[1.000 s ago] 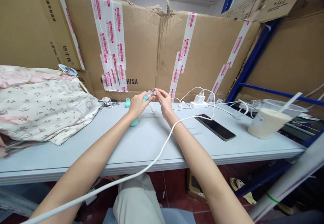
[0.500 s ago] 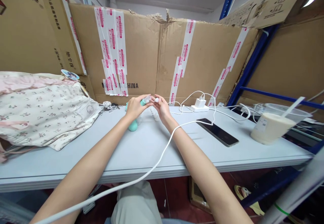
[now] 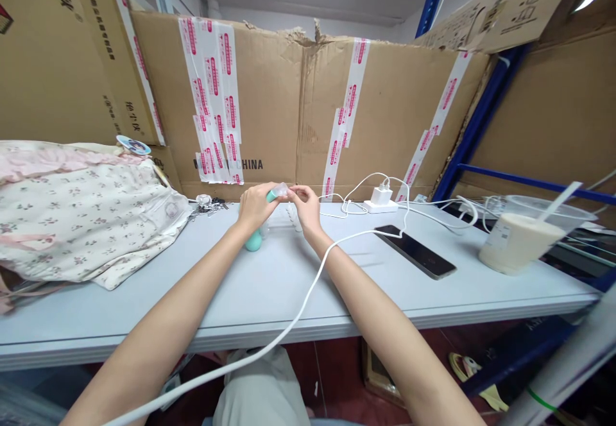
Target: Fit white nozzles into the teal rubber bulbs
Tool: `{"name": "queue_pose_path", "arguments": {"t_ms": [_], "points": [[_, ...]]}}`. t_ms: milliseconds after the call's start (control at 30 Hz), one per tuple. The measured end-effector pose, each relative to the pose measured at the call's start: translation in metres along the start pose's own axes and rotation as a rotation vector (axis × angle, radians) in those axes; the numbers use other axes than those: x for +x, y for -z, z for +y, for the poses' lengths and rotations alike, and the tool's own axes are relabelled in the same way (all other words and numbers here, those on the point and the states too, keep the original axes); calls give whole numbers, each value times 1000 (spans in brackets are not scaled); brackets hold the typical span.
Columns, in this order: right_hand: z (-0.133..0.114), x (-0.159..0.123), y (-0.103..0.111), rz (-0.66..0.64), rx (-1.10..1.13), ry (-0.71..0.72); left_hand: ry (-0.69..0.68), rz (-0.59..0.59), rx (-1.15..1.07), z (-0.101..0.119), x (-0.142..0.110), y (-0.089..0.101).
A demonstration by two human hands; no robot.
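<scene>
My left hand is closed around a teal tool with a clear tip, held just above the table toward the back. A rounded teal end shows below that hand; whether it belongs to the same tool I cannot tell. My right hand has its thumb and fingers pinched together at the far end of the clear tip. What lies inside this pinch is hidden by the fingers. Beside the right wrist, small clear knobbly pieces are partly covered by the hand.
A white cable crosses over my right forearm. To the right are a black phone, a white charger on a power strip and a cup of milky drink. A floral cloth bag and keys lie left. Cardboard walls the back.
The right fingers, which held a small whitish piece apart from the tool, have moved left and closed at its clear tip. That piece is now hidden. The left hand has barely moved.
</scene>
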State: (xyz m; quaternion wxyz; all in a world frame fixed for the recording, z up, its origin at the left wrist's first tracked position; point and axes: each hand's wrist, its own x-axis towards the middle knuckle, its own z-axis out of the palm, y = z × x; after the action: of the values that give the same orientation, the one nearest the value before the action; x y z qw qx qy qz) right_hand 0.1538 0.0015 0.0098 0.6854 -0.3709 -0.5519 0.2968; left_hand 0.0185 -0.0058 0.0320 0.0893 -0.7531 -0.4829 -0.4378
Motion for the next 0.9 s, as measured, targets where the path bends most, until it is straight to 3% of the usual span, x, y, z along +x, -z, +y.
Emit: {"name": "queue_pose_path", "arguments": {"t_ms": [67, 267, 500, 900], "points": [[0, 2, 1, 46, -73, 57, -14, 2, 6, 0, 0, 0], [-1, 1, 0, -9, -105, 91, -16, 16, 52, -1, 1, 3], [6, 0, -1, 5, -103, 8, -42, -11, 63, -1, -1, 0], [0, -10, -5, 96, -125, 73, -66, -7, 61, -2, -2, -1]]}}
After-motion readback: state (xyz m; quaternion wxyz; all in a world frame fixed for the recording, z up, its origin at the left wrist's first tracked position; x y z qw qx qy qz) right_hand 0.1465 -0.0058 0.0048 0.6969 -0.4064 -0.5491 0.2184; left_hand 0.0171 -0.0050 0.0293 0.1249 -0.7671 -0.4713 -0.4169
